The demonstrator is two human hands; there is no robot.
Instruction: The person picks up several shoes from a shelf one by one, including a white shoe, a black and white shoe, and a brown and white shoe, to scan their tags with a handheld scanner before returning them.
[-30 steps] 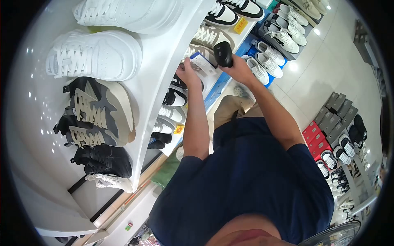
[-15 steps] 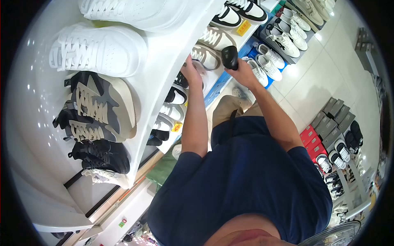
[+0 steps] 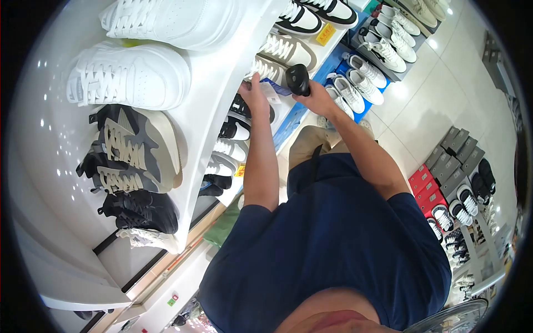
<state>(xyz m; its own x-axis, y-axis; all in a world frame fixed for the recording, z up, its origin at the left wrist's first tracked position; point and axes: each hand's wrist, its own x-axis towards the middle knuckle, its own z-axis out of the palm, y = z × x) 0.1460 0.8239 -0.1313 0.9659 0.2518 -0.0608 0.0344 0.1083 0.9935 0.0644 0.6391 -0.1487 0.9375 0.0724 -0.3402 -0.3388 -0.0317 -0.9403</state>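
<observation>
My right hand (image 3: 318,100) is wrapped round the handle of a black handheld barcode scanner (image 3: 297,79). The scanner's head is just right of a white and blue hang tag (image 3: 271,92), a small gap apart. At the tag's left edge is my left hand (image 3: 255,97), its fingers closed on the tag, with the fingertips partly hidden. Right above it, a beige and white sneaker (image 3: 272,71) rests on the lower shelf, toe toward the scanner. A black shoe (image 3: 242,106) is under my left wrist, partly covered.
The upper white shelf (image 3: 214,83) juts out on the left, holding white sneakers (image 3: 133,75) and grey-beige sneakers (image 3: 139,147). White shoes stand on a blue box (image 3: 363,114) at right. Grey shoe boxes (image 3: 452,161) and red shoe boxes (image 3: 425,188) are stacked on the tiled floor.
The scanner and my right hand have shifted slightly left. The hang tag shows more clearly beside my left hand, which has moved slightly left and down. The whole view has shifted a little.
</observation>
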